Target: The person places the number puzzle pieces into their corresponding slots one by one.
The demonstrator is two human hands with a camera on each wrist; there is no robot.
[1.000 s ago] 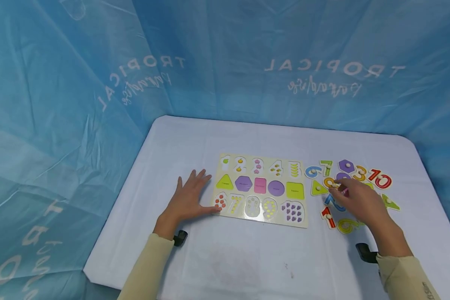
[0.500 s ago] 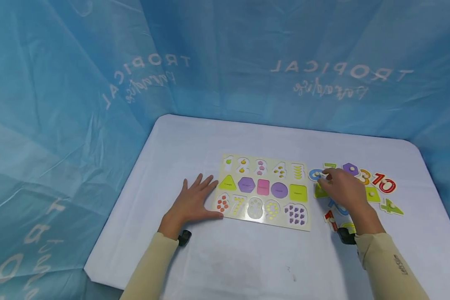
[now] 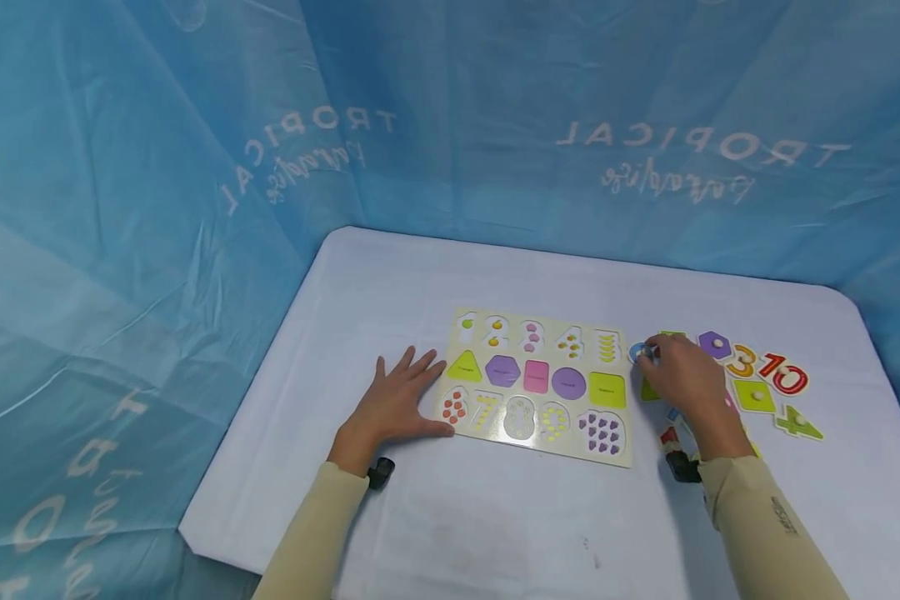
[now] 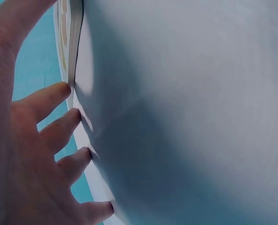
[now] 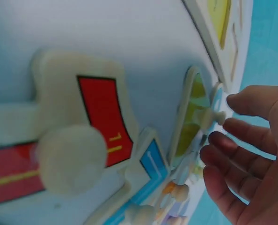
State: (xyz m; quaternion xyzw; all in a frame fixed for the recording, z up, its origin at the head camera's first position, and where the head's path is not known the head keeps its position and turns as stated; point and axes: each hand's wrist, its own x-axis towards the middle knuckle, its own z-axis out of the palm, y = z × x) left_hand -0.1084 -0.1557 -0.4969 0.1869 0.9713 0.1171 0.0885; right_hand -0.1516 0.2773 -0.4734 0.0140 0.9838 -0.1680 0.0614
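My left hand [image 3: 397, 406] lies with spread fingers at the left edge of the pale wooden puzzle board [image 3: 514, 337], its thumb at the lower left corner. Over the loose pieces to the right of the board is my right hand [image 3: 690, 383]. Its thumb and index fingertips are apart, right at the knob [image 5: 219, 117] of a blue number six piece [image 3: 635, 353]. The other fingers are loosely bent. Close by are a green triangle piece [image 3: 648, 390] and a red number one piece [image 5: 101, 112], partly hidden by the hand and wrist in the head view.
Further right lie a purple hexagon [image 3: 714, 344], an orange three [image 3: 742, 362], a red ten [image 3: 789, 379], a green square [image 3: 753, 395] and a green four [image 3: 798, 422]. The white table [image 3: 495, 525] is backed by blue printed sheeting [image 3: 495, 150].
My right hand has moved left and away from the middle of the loose pieces to the blue six. My left hand stays at the board's edge. The view has shifted slightly.
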